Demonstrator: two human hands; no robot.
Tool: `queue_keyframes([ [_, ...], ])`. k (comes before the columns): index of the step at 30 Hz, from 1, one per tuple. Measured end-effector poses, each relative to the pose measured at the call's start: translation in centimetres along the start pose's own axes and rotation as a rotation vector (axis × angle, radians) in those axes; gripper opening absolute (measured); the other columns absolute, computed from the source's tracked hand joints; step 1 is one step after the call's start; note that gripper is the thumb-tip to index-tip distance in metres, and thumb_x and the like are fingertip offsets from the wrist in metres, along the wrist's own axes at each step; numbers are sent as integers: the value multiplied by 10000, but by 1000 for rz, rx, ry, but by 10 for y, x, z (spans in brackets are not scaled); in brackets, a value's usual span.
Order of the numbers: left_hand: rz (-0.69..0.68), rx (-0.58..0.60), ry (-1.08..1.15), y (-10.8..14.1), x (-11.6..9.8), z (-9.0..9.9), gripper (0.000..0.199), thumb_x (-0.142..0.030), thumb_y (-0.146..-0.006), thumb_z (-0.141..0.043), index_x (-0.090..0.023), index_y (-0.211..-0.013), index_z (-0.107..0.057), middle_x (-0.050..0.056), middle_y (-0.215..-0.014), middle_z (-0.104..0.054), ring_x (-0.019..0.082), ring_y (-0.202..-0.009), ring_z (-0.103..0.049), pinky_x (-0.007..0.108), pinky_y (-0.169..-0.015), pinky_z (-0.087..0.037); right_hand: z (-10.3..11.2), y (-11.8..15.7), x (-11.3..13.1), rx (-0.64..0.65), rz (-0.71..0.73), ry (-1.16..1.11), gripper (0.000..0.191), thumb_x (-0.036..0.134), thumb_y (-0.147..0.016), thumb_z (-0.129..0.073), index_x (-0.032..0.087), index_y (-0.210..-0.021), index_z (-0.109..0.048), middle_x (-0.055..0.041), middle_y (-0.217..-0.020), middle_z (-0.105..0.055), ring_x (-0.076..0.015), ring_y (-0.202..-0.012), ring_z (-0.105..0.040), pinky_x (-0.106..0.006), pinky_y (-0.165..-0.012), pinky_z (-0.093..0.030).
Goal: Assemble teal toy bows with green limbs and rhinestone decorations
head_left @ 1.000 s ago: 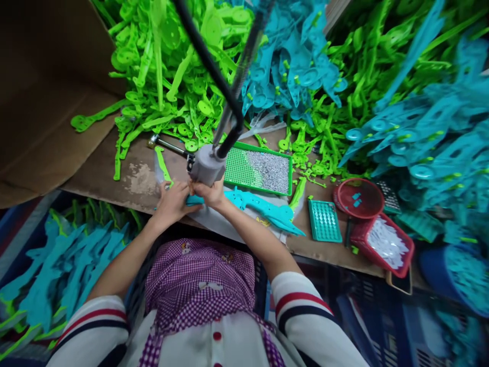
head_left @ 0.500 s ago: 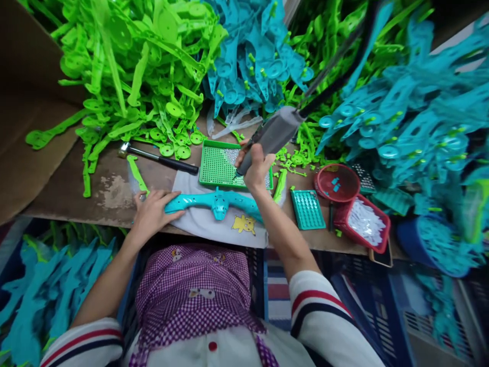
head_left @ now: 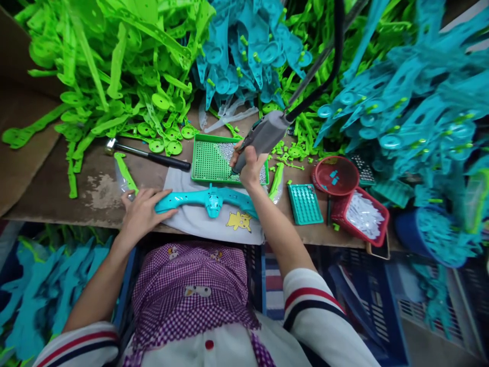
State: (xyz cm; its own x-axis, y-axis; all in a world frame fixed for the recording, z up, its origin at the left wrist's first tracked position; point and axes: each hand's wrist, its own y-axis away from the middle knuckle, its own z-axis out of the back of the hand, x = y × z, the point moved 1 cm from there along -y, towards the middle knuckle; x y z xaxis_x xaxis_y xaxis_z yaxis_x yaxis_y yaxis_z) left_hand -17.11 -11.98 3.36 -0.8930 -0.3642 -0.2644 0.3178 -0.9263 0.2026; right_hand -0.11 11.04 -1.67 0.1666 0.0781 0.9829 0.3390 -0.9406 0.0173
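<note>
My left hand (head_left: 144,211) grips the left end of a turquoise plastic part (head_left: 193,198), thumb below and fingers above. The part lies across a pale grey cloth (head_left: 191,223) with a yellow cartoon figure on it. In my right hand (head_left: 251,171) is a grey electric screwdriver (head_left: 269,131), its cable running up and away. Its tip points down into a green perforated tray (head_left: 195,176) that has many small silver screws (head_left: 226,152) in it. My right forearm covers the turquoise part's right end. Whether a screw sits on the tip is too small to tell.
A hammer (head_left: 148,154) lies left of the tray. Lime green parts (head_left: 153,76) and turquoise parts (head_left: 405,112) are heaped behind. To the right are a turquoise tray (head_left: 305,205), a red bowl (head_left: 324,186) and a red basket (head_left: 382,235) of white pieces.
The camera view has shifted slightly, moving the scene leftward. My left hand keeps its hold on the turquoise part, and the screwdriver stays low over the green tray.
</note>
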Motion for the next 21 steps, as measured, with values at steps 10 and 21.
queue_keyframes([
  [10, -50, -26, -56, -1, -12, 4, 548, -511, -848, -662, -222, -1310, -604, 167, -1367, -583, 368, -1247, -477, 588, -1065, -216, -6, 7, 31, 24, 56, -115, 724, 897, -694, -402, 231, -840, -645, 55, -503, -421, -94, -413, -468, -237, -413, -382],
  [21, -84, 91, 25, -31, -26, -8, 191, -368, -844, -692, -277, -1006, -734, 64, -1071, -710, 310, -1084, -562, 572, -1004, -249, -93, 58, 32, 370, -122, -428, 603, 763, -631, -656, 178, -773, -626, 61, -480, -491, -70, -408, -439, -218, -413, -366],
])
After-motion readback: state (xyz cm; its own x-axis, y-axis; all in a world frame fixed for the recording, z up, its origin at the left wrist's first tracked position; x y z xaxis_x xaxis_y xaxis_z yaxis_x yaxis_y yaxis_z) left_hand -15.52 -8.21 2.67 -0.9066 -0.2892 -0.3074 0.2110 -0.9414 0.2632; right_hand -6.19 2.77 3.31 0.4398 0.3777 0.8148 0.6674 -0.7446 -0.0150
